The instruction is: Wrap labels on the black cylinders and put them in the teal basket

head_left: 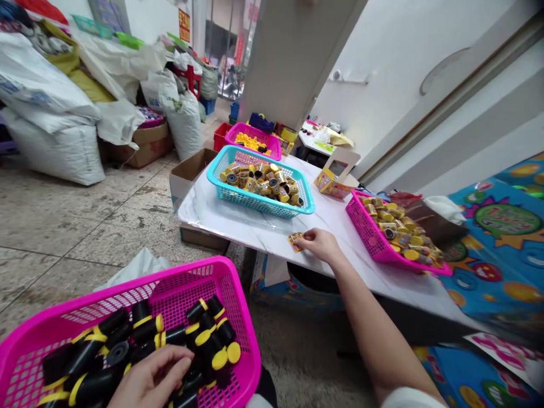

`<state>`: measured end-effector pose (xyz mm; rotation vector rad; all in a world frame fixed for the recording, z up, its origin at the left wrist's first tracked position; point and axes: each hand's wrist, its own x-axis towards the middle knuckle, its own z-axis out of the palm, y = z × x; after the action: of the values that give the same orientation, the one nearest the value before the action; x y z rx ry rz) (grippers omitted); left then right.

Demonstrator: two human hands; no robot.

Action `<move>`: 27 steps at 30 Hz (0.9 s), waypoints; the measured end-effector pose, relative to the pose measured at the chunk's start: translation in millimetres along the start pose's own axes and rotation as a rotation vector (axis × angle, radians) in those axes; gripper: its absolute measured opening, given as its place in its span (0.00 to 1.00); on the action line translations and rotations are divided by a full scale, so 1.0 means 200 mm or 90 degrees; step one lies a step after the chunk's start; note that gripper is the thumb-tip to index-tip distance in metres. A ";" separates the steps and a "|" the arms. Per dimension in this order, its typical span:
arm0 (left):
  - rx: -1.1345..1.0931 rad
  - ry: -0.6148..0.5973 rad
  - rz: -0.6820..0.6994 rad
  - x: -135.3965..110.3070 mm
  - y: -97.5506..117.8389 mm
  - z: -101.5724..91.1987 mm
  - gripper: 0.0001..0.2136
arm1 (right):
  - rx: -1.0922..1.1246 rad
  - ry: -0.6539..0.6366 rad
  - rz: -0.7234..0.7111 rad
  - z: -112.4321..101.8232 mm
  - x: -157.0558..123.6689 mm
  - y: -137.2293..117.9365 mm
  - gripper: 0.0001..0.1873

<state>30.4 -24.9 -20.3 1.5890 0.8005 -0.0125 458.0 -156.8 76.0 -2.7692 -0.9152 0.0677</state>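
Note:
My left hand (153,377) reaches into a pink basket (236,283) close to me. Its thumb and fingers are bent together among small black cylinders with yellow ends (142,311); whatever lies between the fingertips is hidden. At the near edge of the white marble-patterned table, my right hand (318,245) is closed in a pinch on a small printed label (294,242) in yellow and orange. This label lies at the tabletop, partly covered by the fingers.
On the table (255,229) stand a turquoise basket (263,207) and a pink basket (365,235), both heaped with labelled cylinders. A small printed carton (335,182) sits between them. Another pink basket (272,141) holds yellow parts. White sacks (55,141) line the left.

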 end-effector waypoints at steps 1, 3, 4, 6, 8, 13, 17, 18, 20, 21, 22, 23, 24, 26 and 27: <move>-0.002 0.002 0.000 0.00 0.00 0.00 0.19 | -0.017 0.000 0.008 0.01 0.00 -0.02 0.19; -0.008 0.010 0.004 -0.01 0.00 0.00 0.19 | -0.038 -0.010 0.008 0.01 0.01 -0.05 0.19; -0.011 0.012 0.007 -0.01 0.00 0.00 0.18 | -0.042 -0.018 0.002 0.01 0.01 -0.06 0.19; -0.024 0.023 0.017 -0.02 0.00 0.00 0.18 | -0.049 -0.026 -0.009 0.01 0.01 -0.06 0.21; -0.037 0.030 0.026 -0.02 -0.01 0.00 0.17 | -0.074 -0.004 -0.002 0.00 0.00 -0.05 0.27; -0.031 0.045 0.029 -0.05 0.04 -0.02 0.15 | -0.076 0.025 -0.004 0.01 -0.02 0.03 0.24; -0.038 0.074 0.053 -0.09 0.13 -0.04 0.15 | 0.043 0.050 0.004 0.07 -0.01 0.09 0.26; -0.040 0.077 0.057 -0.10 0.15 -0.04 0.14 | 0.060 0.061 0.006 0.08 -0.01 0.10 0.28; -0.041 0.075 0.054 -0.12 0.17 -0.03 0.14 | 0.085 0.068 0.006 0.08 -0.01 0.10 0.28; -0.040 0.074 0.049 -0.13 0.17 -0.03 0.14 | 0.099 0.062 0.004 0.08 -0.01 0.10 0.27; -0.038 0.072 0.043 -0.14 0.17 -0.02 0.14 | 0.115 0.053 -0.001 0.08 -0.01 0.09 0.24; -0.035 0.071 0.039 -0.14 0.16 -0.02 0.14 | 0.130 0.047 -0.008 0.08 -0.02 0.08 0.22; -0.033 0.069 0.037 -0.14 0.14 -0.01 0.14 | 0.141 0.048 -0.015 0.09 -0.02 0.07 0.20; -0.034 0.059 0.039 -0.14 0.12 0.00 0.15 | 0.143 0.068 -0.029 0.10 -0.02 0.06 0.17; -0.036 0.054 0.041 -0.13 0.11 0.00 0.15 | 0.138 0.084 -0.035 0.10 -0.02 0.05 0.16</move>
<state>21.0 -36.6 9.9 1.5696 0.8089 0.1231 458.9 -163.4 53.4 -2.5154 -0.8926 -0.0240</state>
